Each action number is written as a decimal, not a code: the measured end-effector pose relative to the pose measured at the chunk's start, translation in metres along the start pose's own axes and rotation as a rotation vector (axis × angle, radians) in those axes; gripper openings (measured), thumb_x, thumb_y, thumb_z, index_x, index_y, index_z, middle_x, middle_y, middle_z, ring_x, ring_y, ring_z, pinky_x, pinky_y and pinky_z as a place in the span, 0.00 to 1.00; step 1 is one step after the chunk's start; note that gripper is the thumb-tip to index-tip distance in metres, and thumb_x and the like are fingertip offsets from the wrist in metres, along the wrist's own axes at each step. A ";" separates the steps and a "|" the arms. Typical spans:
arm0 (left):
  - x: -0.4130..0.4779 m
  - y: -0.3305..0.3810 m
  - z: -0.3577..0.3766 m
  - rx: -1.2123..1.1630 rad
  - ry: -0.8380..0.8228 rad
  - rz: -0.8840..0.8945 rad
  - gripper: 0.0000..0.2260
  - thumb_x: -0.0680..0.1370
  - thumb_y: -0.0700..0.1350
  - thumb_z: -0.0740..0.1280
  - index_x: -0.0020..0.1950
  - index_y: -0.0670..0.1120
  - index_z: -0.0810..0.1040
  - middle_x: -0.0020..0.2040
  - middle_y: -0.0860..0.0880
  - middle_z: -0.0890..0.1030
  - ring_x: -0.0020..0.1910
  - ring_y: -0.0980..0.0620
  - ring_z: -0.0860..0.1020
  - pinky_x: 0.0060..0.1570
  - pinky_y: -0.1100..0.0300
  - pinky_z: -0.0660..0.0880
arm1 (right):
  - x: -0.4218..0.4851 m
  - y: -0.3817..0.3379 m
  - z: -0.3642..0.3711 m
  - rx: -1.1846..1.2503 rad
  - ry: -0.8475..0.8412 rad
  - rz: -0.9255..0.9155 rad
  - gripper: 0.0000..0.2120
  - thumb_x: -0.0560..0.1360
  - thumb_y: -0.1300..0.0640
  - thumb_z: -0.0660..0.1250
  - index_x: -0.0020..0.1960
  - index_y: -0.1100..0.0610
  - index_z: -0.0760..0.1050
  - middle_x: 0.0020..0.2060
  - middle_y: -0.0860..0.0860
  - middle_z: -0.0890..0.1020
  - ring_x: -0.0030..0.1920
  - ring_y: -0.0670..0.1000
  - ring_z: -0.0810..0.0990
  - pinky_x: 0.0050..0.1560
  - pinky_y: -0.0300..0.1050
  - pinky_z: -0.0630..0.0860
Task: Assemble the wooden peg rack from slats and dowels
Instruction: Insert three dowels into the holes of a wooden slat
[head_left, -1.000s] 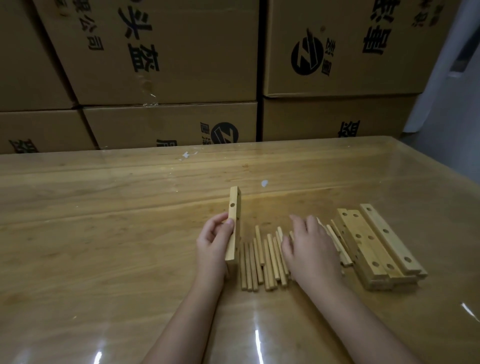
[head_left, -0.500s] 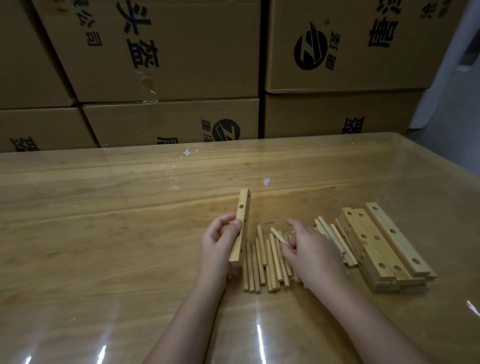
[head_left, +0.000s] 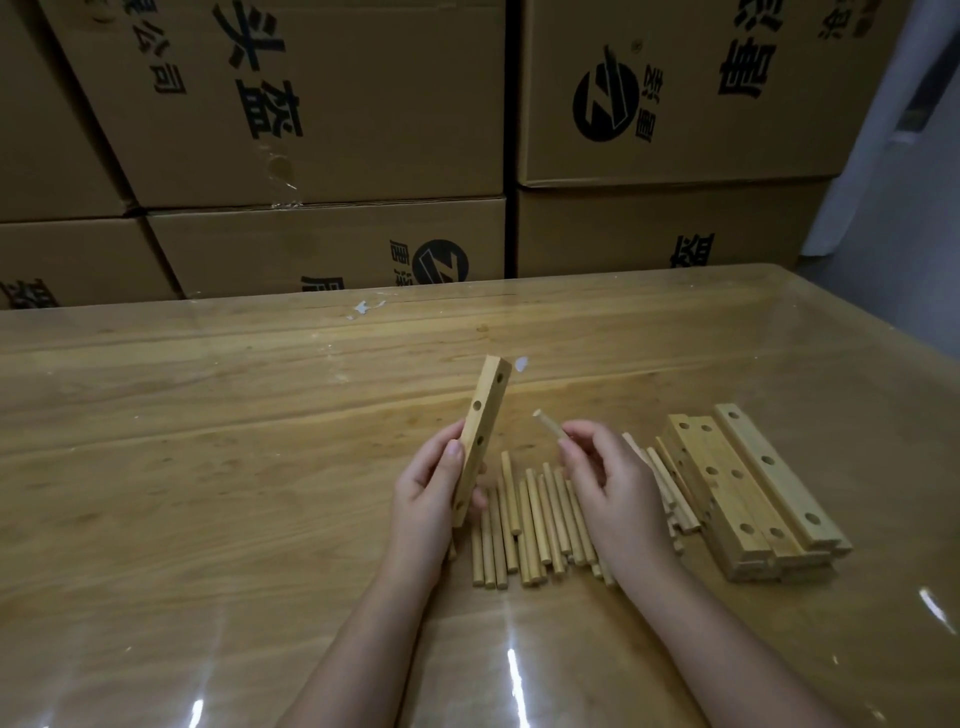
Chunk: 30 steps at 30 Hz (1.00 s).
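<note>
My left hand (head_left: 431, 493) grips a wooden slat (head_left: 480, 434) near its lower half, holding it almost upright, its row of holes facing right. My right hand (head_left: 608, 483) pinches one dowel (head_left: 548, 423) between thumb and fingertips; its free end points up and left toward the slat, a short gap away. Below both hands lies a pile of loose dowels (head_left: 524, 525) on the table. A stack of more drilled slats (head_left: 748, 493) sits to the right of my right hand.
The wooden table (head_left: 208, 467) has a glossy transparent cover with light glare near its front. Stacked cardboard boxes (head_left: 322, 130) form a wall along the far edge. The table's right edge drops off beyond the slat stack.
My right hand has picked one dowel out of the pile and raised it toward the slat. My left hand has lifted the slat and tilted it slightly to the right.
</note>
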<state>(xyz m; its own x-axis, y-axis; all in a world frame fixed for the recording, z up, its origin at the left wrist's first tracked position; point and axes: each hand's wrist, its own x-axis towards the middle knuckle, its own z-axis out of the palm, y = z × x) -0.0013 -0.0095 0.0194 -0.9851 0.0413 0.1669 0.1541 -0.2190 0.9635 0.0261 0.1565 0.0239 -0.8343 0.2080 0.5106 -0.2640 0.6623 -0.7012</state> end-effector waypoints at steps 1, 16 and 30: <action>0.000 0.000 0.001 0.015 -0.005 0.018 0.12 0.81 0.39 0.59 0.55 0.52 0.80 0.36 0.50 0.83 0.29 0.56 0.77 0.28 0.65 0.73 | 0.000 0.000 0.001 0.002 0.002 -0.006 0.10 0.77 0.55 0.62 0.57 0.54 0.75 0.44 0.44 0.79 0.44 0.42 0.77 0.41 0.37 0.74; -0.003 0.001 0.003 0.096 -0.082 0.050 0.10 0.74 0.47 0.64 0.50 0.51 0.83 0.34 0.51 0.81 0.28 0.59 0.73 0.25 0.66 0.68 | 0.002 -0.007 -0.002 0.038 0.127 -0.068 0.09 0.75 0.56 0.66 0.53 0.55 0.78 0.43 0.40 0.77 0.43 0.43 0.78 0.45 0.55 0.77; -0.003 -0.005 0.002 0.224 -0.093 0.125 0.11 0.75 0.48 0.63 0.50 0.60 0.83 0.45 0.56 0.84 0.41 0.59 0.79 0.34 0.68 0.72 | 0.003 -0.006 -0.007 -0.089 0.154 -0.059 0.07 0.74 0.57 0.67 0.51 0.55 0.79 0.42 0.46 0.81 0.38 0.46 0.78 0.53 0.52 0.69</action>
<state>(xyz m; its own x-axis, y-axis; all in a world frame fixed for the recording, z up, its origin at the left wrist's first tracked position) 0.0010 -0.0063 0.0145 -0.9477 0.1192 0.2961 0.2974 -0.0069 0.9547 0.0282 0.1581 0.0330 -0.7329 0.2701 0.6244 -0.2609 0.7360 -0.6247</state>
